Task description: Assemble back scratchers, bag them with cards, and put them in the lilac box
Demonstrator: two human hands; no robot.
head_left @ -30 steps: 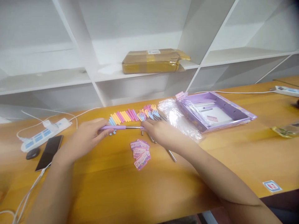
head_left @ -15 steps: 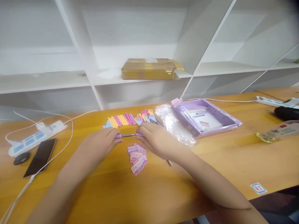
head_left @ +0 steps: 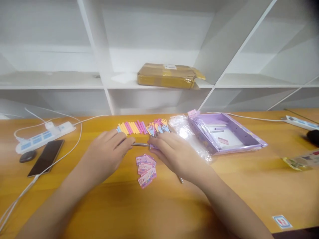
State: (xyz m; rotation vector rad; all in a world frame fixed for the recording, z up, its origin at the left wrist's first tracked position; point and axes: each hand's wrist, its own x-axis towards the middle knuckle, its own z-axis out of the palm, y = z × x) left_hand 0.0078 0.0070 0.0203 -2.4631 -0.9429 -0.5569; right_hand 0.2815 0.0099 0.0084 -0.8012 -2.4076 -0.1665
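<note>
A telescopic back scratcher's metal rod (head_left: 141, 144) spans the gap between my two hands, with a bit of purple at its right end. My left hand (head_left: 107, 151) is closed around the rod's left end. My right hand (head_left: 171, 151) pinches the purple end, which its fingers mostly cover. Just beyond lies a row of blue, yellow, pink and purple handle sleeves (head_left: 132, 127). Hand-shaped scratcher heads (head_left: 158, 126) in several colours lie beside them, partly behind my right hand. Overlapping pink printed cards (head_left: 146, 171) lie nearer me. Another metal rod tip (head_left: 180, 179) pokes out below my right hand.
Clear plastic bags (head_left: 185, 131) lie against a purple box (head_left: 239, 146) at the right. A power strip (head_left: 45, 137), phone (head_left: 46, 157), mouse (head_left: 28, 156) and white cables occupy the left. A taped parcel (head_left: 169, 76) sits on the shelf behind the table.
My left hand has closed further over the scratcher, hiding the purple part that showed at its fingertips. The rod remains between both hands. The camera view has shifted slightly.
</note>
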